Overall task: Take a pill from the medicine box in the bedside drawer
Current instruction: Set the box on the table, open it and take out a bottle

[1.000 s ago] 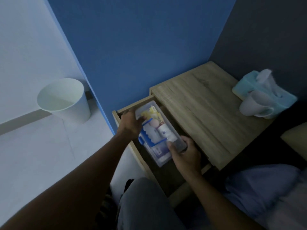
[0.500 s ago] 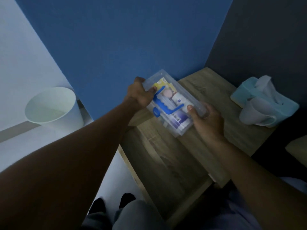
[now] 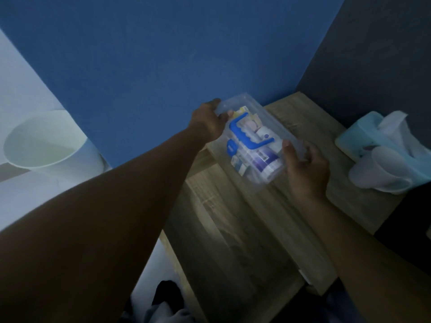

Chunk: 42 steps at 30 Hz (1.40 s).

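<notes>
The clear plastic medicine box (image 3: 261, 173) with a blue handle on its lid is held just above the bedside table top (image 3: 363, 203). Several bottles and packets show through the lid. My left hand (image 3: 207, 123) grips its far left end. My right hand (image 3: 305, 166) grips its near right end. The open wooden drawer (image 3: 233, 241) lies below and in front of the box, its inside dark. No single pill can be made out.
A light blue tissue box (image 3: 356, 138) and a white mug (image 3: 382, 171) stand at the table's right edge. A white waste bin (image 3: 44, 145) sits on the floor at left. A blue wall rises behind the table.
Both hands lifted the medicine box out of the drawer and carried it up and right, over the table top. The view has tilted closer to the table.
</notes>
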Tool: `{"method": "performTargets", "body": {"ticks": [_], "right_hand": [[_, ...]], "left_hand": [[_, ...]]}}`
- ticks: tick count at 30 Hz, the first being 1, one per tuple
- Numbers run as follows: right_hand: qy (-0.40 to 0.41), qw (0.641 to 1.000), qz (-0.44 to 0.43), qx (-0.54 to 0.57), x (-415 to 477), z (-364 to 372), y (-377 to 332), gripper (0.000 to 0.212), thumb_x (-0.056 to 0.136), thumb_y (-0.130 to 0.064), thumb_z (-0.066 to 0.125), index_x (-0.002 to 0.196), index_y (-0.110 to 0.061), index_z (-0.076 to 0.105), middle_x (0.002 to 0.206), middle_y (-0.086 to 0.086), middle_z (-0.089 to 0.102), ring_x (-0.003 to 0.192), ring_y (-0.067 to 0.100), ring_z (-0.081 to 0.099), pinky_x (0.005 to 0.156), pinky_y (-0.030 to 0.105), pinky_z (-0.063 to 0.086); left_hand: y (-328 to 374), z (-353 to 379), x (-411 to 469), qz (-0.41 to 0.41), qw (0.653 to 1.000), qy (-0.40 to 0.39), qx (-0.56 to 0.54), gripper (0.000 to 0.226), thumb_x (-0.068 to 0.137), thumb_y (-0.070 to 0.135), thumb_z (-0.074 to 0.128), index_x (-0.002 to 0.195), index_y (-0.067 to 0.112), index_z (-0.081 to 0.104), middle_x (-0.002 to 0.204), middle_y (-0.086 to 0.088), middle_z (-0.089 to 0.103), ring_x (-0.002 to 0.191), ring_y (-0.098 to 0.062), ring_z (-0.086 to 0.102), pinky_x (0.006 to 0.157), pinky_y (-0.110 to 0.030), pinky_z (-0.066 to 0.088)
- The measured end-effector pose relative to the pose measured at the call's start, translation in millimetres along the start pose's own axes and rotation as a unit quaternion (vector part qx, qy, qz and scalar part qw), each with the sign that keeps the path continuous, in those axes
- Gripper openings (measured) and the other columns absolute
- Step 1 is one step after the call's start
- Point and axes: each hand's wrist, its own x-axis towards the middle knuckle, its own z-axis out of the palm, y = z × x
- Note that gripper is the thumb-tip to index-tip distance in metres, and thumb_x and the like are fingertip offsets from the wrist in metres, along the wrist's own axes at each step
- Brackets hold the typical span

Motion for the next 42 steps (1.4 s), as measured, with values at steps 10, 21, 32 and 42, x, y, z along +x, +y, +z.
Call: {"method": "performTargets", "body": {"ticks": [10, 21, 32, 42], "right_hand": [[-0.080, 0.960, -0.078, -0.256, 3.2, -14.3, -22.9, 0.079, 0.088, -0.074, 0.042, 0.149, -0.024, 0.034, 0.150, 0.011, 0.041, 0.136, 0.029, 0.041, 0.097, 0.040, 0.042], [-0.157, 0.893, -0.143, -0.398, -10.6, 1.3, -6.7, 0.098, 0.086, -0.082, 0.026, 0.158, -0.024, -0.005, 0.167, 0.009, -0.015, 0.154, 0.030, -0.009, 0.118, 0.053, 0.021], [-0.157, 0.883, -0.159, -0.412, -14.8, 2.7, -4.4, 0.113, 0.076, -0.088, 0.032, 0.158, -0.022, -0.009, 0.167, 0.013, -0.015, 0.154, 0.035, -0.008, 0.117, 0.057, 0.022], [-0.204, 0.883, -0.134, -0.400, -9.8, -4.3, -13.6, 0.120, 0.075, -0.075, 0.061, 0.157, -0.026, -0.010, 0.166, 0.007, -0.014, 0.153, 0.034, -0.005, 0.120, 0.055, 0.023]], "left_hand": [[-7.4, 17.3, -56.8, -0.117, 0.982, -0.011, -0.147, 0.039, 0.096, 0.045, 0.052, 0.118, 0.013, 0.050, 0.128, -0.019, 0.058, 0.096, -0.030, 0.066, 0.090, -0.050, 0.057], [-20.7, 36.0, -75.4, -0.157, 0.974, 0.045, -0.160, 0.037, 0.077, 0.061, 0.068, 0.086, 0.025, 0.062, 0.094, -0.003, 0.068, 0.079, -0.015, 0.064, 0.076, -0.035, 0.060], [-28.6, 30.8, -88.1, -0.006, 0.993, 0.018, 0.116, 0.036, 0.096, 0.021, 0.048, 0.128, 0.019, 0.065, 0.121, -0.005, 0.068, 0.097, -0.016, 0.061, 0.081, -0.027, 0.049], [-15.9, 21.0, -103.6, -0.035, 0.977, -0.072, 0.197, 0.068, 0.095, 0.023, 0.048, 0.155, 0.013, 0.017, 0.155, -0.012, 0.037, 0.139, -0.029, 0.040, 0.112, -0.040, 0.036]]}}
